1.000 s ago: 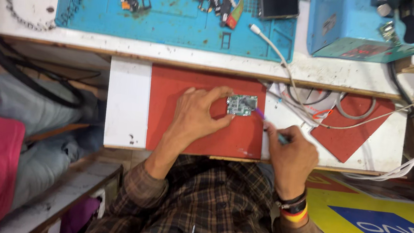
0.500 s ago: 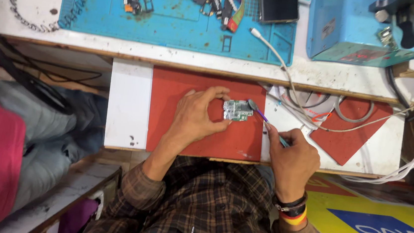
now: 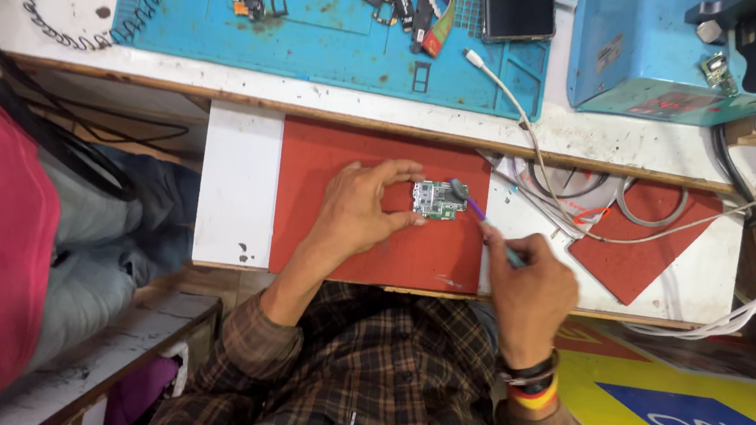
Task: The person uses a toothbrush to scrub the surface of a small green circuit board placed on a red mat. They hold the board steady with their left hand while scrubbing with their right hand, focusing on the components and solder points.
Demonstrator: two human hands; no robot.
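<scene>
The left hand (image 3: 355, 211) pinches a small green board (image 3: 438, 200) at centre frame, on the red mat (image 3: 346, 160). The right hand (image 3: 527, 285) is closed on a purple brush (image 3: 470, 202), its head touching the board's right edge. A hard stroke could likely skid the board loose. Its long axis runs left-right, flat.

Bare red mat (image 3: 321, 235) left; white cables (image 3: 543, 200) crowd right.
</scene>
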